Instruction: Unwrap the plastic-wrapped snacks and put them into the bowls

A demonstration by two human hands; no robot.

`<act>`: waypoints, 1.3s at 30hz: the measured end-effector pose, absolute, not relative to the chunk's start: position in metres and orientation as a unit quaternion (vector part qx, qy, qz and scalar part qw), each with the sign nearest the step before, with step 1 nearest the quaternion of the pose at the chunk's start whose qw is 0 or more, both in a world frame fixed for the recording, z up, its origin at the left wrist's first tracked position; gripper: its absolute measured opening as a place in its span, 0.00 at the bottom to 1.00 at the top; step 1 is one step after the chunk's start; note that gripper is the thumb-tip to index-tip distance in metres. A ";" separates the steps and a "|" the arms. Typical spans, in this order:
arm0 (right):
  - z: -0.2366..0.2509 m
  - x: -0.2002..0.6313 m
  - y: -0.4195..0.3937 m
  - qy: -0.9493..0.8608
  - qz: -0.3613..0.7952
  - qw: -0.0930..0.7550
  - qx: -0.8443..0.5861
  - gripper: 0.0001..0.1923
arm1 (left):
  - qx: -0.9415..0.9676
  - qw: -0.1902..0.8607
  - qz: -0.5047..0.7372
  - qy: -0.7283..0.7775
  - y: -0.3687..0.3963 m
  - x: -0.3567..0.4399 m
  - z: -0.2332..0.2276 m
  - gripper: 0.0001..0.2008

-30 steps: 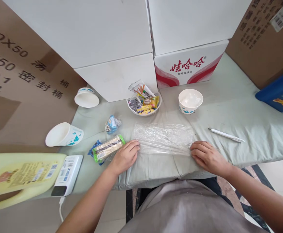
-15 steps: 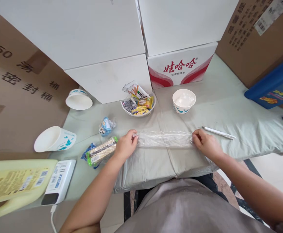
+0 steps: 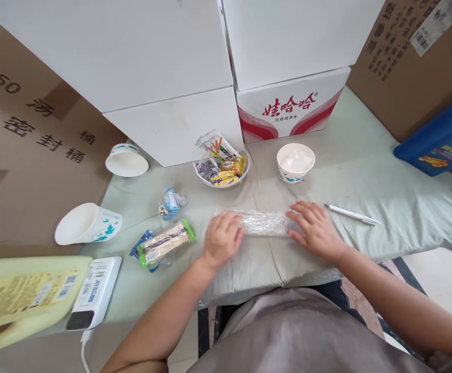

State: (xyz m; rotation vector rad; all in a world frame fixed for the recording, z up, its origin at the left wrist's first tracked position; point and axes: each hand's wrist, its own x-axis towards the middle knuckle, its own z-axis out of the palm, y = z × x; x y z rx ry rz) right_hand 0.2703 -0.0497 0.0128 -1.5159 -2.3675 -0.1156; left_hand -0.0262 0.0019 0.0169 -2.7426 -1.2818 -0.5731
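"How far had the wrapping got when you looked over?"

"The clear, crinkled plastic film lay folded into a narrow strip on the grey-green cloth of the tabletop, right between the person's two hands. The left hand lay flat on its left end, the right hand flat on its right end."

"Holding it, or just pressing?"

"Pressing, I judged. Neither grip was closed on anything; the fingers were spread and lay palm-down over the film, so only the middle stretch showed between them."

"Was anything inside the strip?"

"I could not tell. It looked like bare film doubled over."

"And the snacks?"

"None of them had been wrapped, as far as I could see. The long green-ended snack bar in its clear wrapper lay just left of the left hand, apart from it, with a small blue packet beyond that. The shallow white bowl heaped with mixed snack packets stood beyond the hands, still full, and the empty white paper bowl with teal print stood beyond the right hand. A white pen lay just to that hand's right."

"So what was left?"

"Most of it, I would say: the film was only flattened and folded."
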 end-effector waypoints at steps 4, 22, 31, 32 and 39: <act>-0.003 0.260 -0.051 -0.891 0.006 0.091 -0.445 0.39 | -0.940 -0.042 -0.048 -0.336 -0.008 -0.017 0.004 0.37; 0.015 0.283 -0.144 -0.895 0.076 0.199 -0.392 0.16 | -0.926 -0.120 -0.110 -0.339 -0.075 0.015 0.008 0.24; 0.076 0.262 -0.085 -0.860 0.241 0.281 -0.350 0.12 | -0.931 -0.214 -0.156 -0.251 -0.075 0.005 -0.001 0.31; 0.078 0.257 -0.070 -0.849 0.262 0.281 -0.362 0.11 | -0.921 -0.232 -0.176 -0.258 -0.075 0.003 -0.002 0.34; 0.053 0.201 0.040 -0.742 0.444 0.217 -0.453 0.17 | -0.850 -0.346 -0.247 -0.312 -0.075 -0.002 -0.008 0.43</act>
